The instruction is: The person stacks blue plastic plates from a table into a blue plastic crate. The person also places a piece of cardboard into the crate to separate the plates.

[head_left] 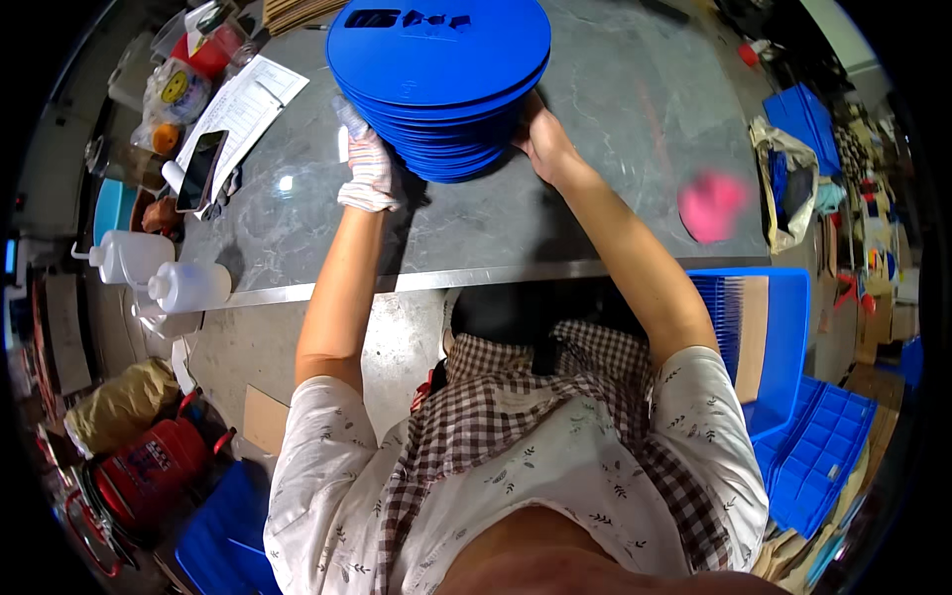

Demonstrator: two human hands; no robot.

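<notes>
A tall stack of round blue discs [446, 84] stands at the far middle of the grey marbled tabletop [625, 129]. Dark cut-outs show in the upper face of its top disc. My left hand [367, 169], in a pale striped glove, grips the stack's left side low down. On the opposite side my bare right hand [546, 142] clasps it, the fingertips partly hidden behind the discs. Whether the stack touches the table cannot be made out.
At the left lie papers [248, 99], a dark phone [202, 169] and translucent plastic bottles [188, 288]. A blurred pink item [712, 206] is on the right of the table. A blue crate [788, 347] stands beside the front edge; a red tank [149, 471] is lower left.
</notes>
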